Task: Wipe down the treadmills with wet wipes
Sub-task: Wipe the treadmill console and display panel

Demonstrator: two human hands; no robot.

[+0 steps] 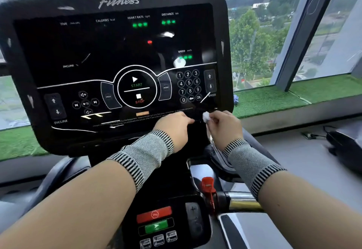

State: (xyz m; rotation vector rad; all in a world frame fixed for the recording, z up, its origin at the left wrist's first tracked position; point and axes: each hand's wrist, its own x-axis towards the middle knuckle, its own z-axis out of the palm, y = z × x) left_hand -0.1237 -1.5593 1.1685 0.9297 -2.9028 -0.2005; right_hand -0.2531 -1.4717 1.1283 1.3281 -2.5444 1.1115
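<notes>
Treadmill console (pixel 117 68): black, lit. Right hand (pixel 223 126) pinching small white wipe (pixel 206 116) at lower edge. Left hand (pixel 174 125) curled, gripping something dark, thin.

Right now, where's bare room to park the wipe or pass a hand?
Free: grey ledge between the turf strip and the black bag. Crowded: console bottom edge, where left hand and right hand, pinching the wipe, meet; red safety clip and lower buttons below.
</notes>
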